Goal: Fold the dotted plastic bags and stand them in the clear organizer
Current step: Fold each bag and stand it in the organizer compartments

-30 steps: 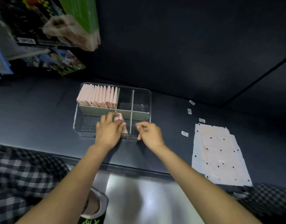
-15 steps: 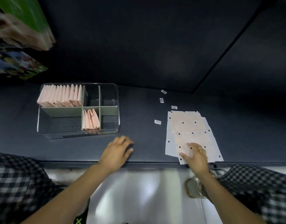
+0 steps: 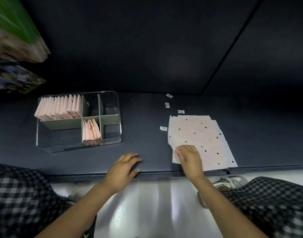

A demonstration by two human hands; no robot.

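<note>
Right hand (image 3: 190,158) pinches the near-left corner of the stack of flat pale-pink black-dotted plastic bags (image 3: 201,136) at 3 o'clock. Peel only the top sheet; they likely cling. Left hand (image 3: 124,166) rests relaxed, holding nothing, on the dark tabletop (image 3: 144,127). Clear divided acrylic organizer (image 3: 44,145) at 9 o'clock: far-left compartment packed with upright folded bags (image 3: 59,109), near-middle holds a few (image 3: 91,130).

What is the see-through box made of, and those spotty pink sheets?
The box looks like hard clear plastic: the dark table shows through its glossy walls. The spotty sheets look like thin, soft plastic film, pale pink with black dots, lying flat and slightly wrinkled; from looks alone they might be paper.
</note>
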